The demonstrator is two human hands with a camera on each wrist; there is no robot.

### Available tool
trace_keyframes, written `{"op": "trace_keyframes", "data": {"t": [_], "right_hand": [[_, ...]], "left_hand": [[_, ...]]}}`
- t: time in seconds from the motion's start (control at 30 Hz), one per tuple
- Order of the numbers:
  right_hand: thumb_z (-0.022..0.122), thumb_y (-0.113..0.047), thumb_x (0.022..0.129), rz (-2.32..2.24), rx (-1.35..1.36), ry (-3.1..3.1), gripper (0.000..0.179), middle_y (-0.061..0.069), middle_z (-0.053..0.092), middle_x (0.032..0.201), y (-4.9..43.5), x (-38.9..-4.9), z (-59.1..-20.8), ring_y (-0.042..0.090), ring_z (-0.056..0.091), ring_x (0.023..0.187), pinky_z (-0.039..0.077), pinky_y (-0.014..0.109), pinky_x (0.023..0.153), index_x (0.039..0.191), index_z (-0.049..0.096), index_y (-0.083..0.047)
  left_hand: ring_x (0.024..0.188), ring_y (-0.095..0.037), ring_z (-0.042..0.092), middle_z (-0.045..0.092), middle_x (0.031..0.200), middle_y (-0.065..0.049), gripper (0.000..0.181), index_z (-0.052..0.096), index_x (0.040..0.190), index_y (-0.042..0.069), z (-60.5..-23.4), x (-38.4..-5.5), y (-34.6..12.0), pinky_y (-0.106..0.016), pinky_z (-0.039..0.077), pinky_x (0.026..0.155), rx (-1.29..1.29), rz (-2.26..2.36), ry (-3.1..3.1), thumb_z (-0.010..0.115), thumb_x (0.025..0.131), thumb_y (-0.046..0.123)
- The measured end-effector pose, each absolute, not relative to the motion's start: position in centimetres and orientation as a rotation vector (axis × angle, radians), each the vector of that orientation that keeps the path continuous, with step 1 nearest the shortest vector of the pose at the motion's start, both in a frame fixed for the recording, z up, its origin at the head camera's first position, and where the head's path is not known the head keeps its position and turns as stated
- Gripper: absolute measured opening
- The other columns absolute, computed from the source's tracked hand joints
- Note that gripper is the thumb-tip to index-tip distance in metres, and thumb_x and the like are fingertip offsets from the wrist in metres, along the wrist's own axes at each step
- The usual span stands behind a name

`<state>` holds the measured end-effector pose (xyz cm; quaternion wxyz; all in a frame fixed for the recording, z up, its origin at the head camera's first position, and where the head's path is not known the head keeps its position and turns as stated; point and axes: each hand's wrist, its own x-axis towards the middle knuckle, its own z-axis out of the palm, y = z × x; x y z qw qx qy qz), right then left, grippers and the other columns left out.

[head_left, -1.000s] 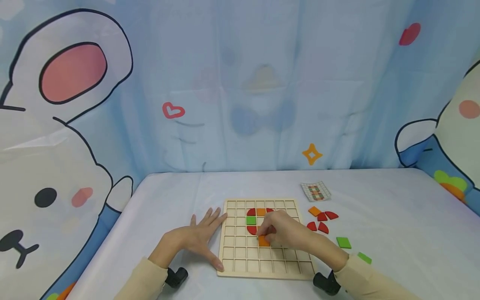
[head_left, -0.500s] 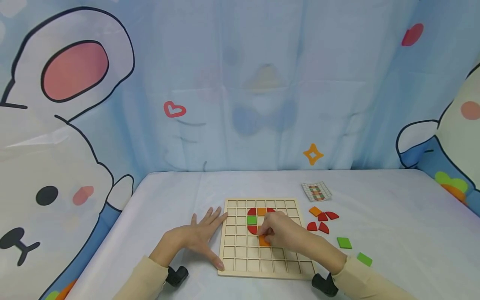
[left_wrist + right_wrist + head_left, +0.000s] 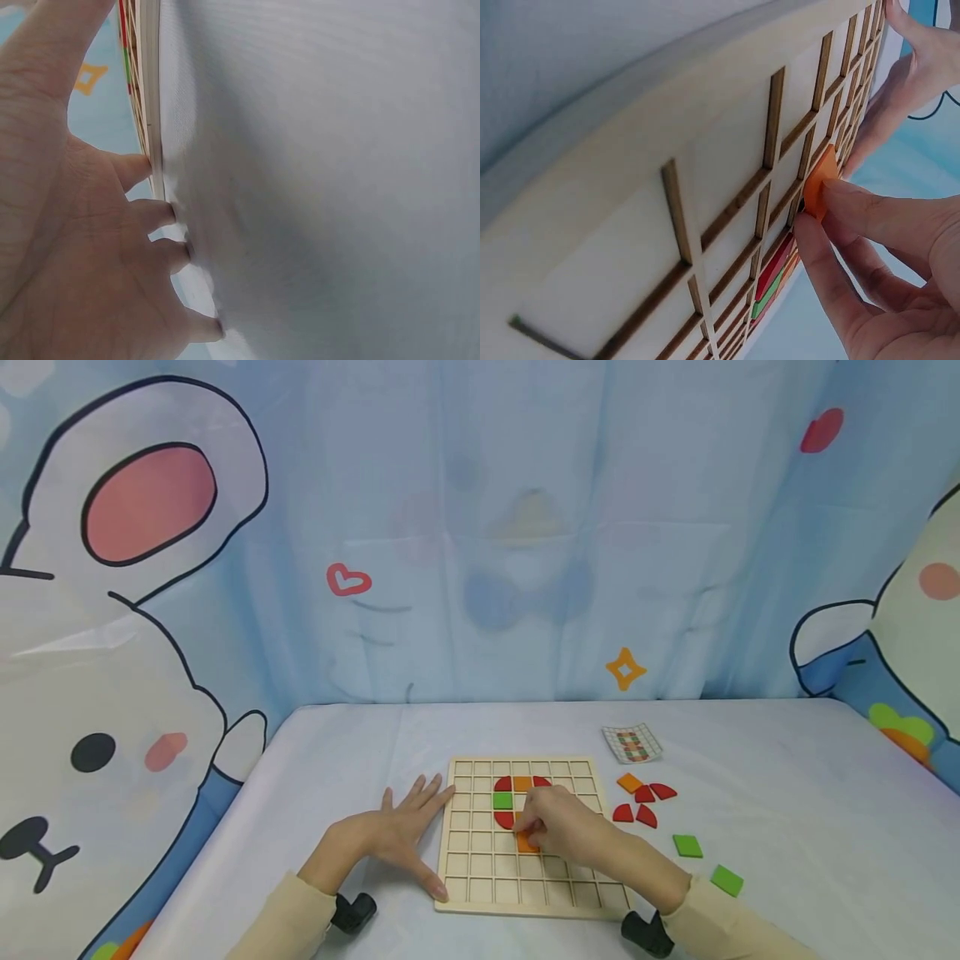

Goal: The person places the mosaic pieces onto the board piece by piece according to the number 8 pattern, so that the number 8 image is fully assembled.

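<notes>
Left hand (image 3: 397, 837) splayed against the edge of the grid board (image 3: 480, 892), to my eye steadying it | right hand (image 3: 570, 823) pinching an orange tile (image 3: 815, 189) at a middle cell, presumably for fine control

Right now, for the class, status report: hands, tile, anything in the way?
Left hand spread against left edge of board. Right hand pinching orange tile near mid-board. Nothing visibly blocking it.

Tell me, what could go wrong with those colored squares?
The orange square pinched in the right hand looks tilted, so it might catch on the board instead of lying flat. Also, the right sleeve is close to a loose green square and could brush it aside.
</notes>
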<state>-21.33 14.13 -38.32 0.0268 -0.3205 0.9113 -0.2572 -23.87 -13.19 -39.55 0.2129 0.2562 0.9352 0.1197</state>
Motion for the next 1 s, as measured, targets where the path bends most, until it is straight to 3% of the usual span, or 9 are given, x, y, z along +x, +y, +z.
{"op": "trace_keyframes", "data": {"t": [0.37, 0.57, 0.7, 0.87, 1.0], "right_hand": [[0.082, 0.008, 0.084, -0.884, -0.996, 2.759, 0.019, -0.003, 0.069, 0.089, 14.8, -21.3, -38.6, 0.009, 0.06, 0.079, 0.056, 0.022, 0.071, 0.098, 0.083, -0.004], [0.079, 0.001, 0.09, -0.998, -0.975, 2.658, 0.02, -0.002, 0.072, 0.101, 17.7, -21.1, -37.6, 0.009, 0.064, 0.086, 0.059, 0.024, 0.079, 0.109, 0.081, -0.006], [0.079, 0.0, 0.09, -1.01, -0.979, 2.737, 0.017, -0.001, 0.071, 0.099, 20.5, -20.8, -36.9, 0.008, 0.065, 0.086, 0.06, 0.024, 0.076, 0.107, 0.08, -0.005], [0.079, 0.001, 0.089, -1.0, -0.839, 2.869, 0.014, -0.002, 0.069, 0.095, 23.8, -20.4, -37.6, 0.004, 0.059, 0.079, 0.056, 0.023, 0.068, 0.102, 0.078, -0.005], [0.077, 0.003, 0.089, -0.965, -0.672, 2.959, 0.014, -0.002, 0.069, 0.094, 26.0, -20.2, -38.2, 0.009, 0.059, 0.082, 0.055, 0.025, 0.068, 0.102, 0.078, -0.004]], "left_hand": [[0.162, -0.034, -0.002, 0.001, 0.176, -0.015, 0.134, 0.01, 0.169, 0.014, -39.9, -23.8, -13.2, -0.073, 0.003, 0.121, 0.716, 0.345, 2.6, 0.092, 0.073, 0.057], [0.162, -0.035, -0.004, 0.0, 0.176, -0.015, 0.134, 0.009, 0.169, 0.014, -39.8, -23.8, -13.2, -0.073, 0.002, 0.121, 0.729, 0.355, 2.588, 0.092, 0.074, 0.056], [0.162, -0.034, -0.005, -0.001, 0.176, -0.014, 0.134, 0.009, 0.17, 0.014, -39.7, -24.0, -13.3, -0.073, 0.001, 0.122, 0.726, 0.359, 2.585, 0.092, 0.074, 0.057], [0.162, -0.033, -0.006, -0.003, 0.176, -0.013, 0.134, 0.009, 0.17, 0.016, -39.8, -24.1, -13.4, -0.072, 0.0, 0.122, 0.718, 0.369, 2.585, 0.092, 0.073, 0.056], [0.162, -0.033, -0.005, -0.002, 0.176, -0.013, 0.134, 0.009, 0.17, 0.017, -39.9, -24.1, -13.5, -0.072, 0.0, 0.122, 0.714, 0.363, 2.587, 0.092, 0.073, 0.057]]}}
